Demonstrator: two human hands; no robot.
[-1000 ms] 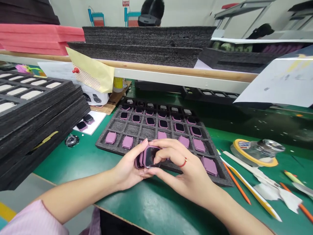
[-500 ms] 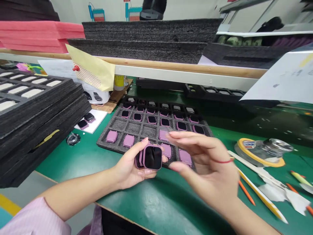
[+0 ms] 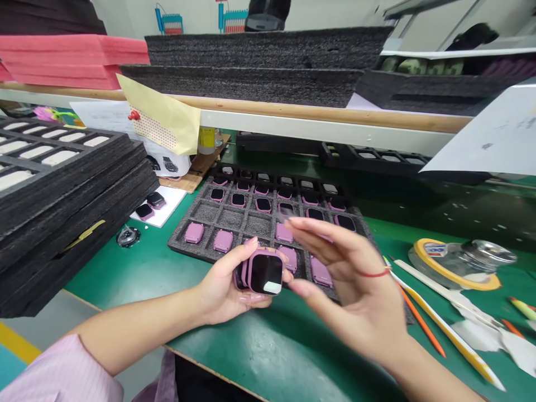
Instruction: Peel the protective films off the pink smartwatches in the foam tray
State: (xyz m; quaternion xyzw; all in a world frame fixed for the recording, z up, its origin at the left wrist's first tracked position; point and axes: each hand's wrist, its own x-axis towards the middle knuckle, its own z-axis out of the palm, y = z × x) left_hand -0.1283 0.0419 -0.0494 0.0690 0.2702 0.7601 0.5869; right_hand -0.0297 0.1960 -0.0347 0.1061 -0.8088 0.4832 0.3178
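At six o'clock of the tray [image 3: 209, 212], we are clasping the pink watch [image 3: 264, 273] in our left hand [image 3: 221, 290], our right hand [image 3: 355, 285] now lifted off it, open.

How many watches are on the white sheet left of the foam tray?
2: the near watch and the far watch, side by side on the sheet. None looks hidden.

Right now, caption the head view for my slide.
Left hand holds pink watch bodies, right hand open beside them, foam tray behind.
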